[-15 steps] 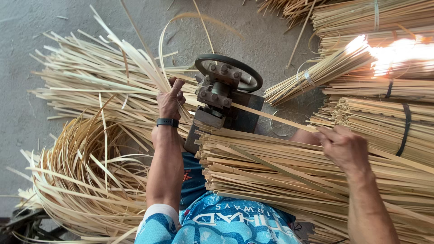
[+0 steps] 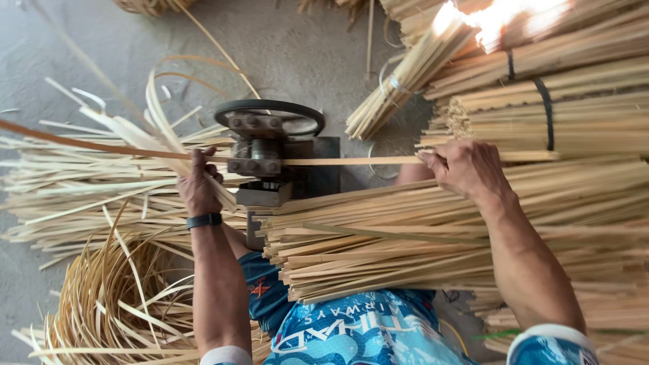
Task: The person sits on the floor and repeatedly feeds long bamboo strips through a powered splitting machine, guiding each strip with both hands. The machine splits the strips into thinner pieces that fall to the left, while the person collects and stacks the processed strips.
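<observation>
Head view, right hand (image 2: 466, 169) pinching bamboo strip (image 2: 351, 161), splitter machine (image 2: 260, 152), left hand (image 2: 197, 189) gripping.

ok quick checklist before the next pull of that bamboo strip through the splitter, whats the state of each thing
1. Right hand grips the bamboo strip on the feed side: ok.
2. Left hand grips the thin slivers on the exit side: ok.
3. Strip lies level and in line with the splitter machine: ok.
4. Fingers clear of the machine's block: right ok; left close beside it, cannot tell.
5. Slivers fan out freely over the pile of split strips: ok.
6. Blade condition inside the machine: cannot tell, hidden.
</observation>
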